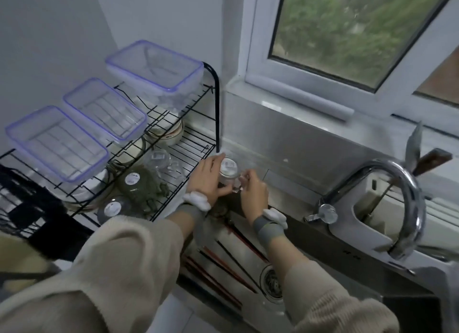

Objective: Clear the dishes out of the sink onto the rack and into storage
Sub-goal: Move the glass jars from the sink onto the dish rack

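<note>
Head view: both hands hold one small glass mug (227,175), upside down with a round sticker on its upturned base, at the right edge of the rack (191,144), apart from the sink (250,290) below. The left hand (207,177) has its fingers (215,160) curled over the far side of the body and the thumb closed on the near side; the right hand (252,192) pinches the clear handle with its fingers (244,177). Whether the mug's rim already touches the wire cannot be told.

Just left of the left fingers, on the lower tier, sit a clear upturned mug (159,158), a green glass piece (139,186) and another stickered glass (113,207); bowls and three blue-rimmed containers (58,144) lie farther off. Below the wrists, chopsticks (223,265) lie in the sink near the drain.

I judge the risk to be in the landing. The spot is at the rack's edge, so a rim set half on the outer wire could tip toward the sink. Wet glass may slide if either grip loosens early. Pushing left to make room could knock the neighbouring glass.
</note>
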The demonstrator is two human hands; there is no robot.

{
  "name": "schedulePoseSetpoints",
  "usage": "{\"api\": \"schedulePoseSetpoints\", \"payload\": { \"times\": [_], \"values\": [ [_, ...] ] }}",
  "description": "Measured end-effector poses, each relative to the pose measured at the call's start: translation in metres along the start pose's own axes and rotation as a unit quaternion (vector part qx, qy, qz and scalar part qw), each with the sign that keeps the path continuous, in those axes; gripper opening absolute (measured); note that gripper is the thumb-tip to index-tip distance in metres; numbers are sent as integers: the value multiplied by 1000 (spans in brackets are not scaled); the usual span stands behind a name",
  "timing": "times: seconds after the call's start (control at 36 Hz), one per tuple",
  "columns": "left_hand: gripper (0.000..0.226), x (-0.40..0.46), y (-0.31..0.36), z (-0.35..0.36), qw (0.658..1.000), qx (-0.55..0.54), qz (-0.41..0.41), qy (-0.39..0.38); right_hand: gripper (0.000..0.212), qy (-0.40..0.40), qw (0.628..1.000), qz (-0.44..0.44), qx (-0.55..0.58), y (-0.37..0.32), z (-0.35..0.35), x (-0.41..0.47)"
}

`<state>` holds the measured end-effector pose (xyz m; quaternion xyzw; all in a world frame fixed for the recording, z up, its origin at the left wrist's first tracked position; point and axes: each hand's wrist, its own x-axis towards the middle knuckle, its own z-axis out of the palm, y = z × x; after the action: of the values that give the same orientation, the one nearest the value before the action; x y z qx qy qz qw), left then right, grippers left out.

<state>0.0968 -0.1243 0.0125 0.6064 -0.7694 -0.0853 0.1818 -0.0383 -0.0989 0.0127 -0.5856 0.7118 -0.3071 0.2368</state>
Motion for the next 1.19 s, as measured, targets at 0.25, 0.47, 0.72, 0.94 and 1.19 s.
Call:
{"api": "schedulePoseSetpoints", "payload": {
  "times": [0.25,0.47,0.72,0.94,1.19],
  "values": [
    [88,20,-13,-35,988,-8,-116,103,17,8,998,-32,-60,-66,-8,38],
    [76,12,-57,-45,962,72,-255,69,23,-7,996,-34,-82,-100,9,61],
    [64,1,-94,-38,946,80,-313,23,32,-40,993,-34,-110,-108,45,85],
    [74,0,-91,-44,940,91,-329,-16,30,-47,991,-52,-115,-109,81,96],
    [70,-2,-82,-61,948,90,-305,-24,23,-100,979,-96,-148,-111,100,102]
  ]
}}
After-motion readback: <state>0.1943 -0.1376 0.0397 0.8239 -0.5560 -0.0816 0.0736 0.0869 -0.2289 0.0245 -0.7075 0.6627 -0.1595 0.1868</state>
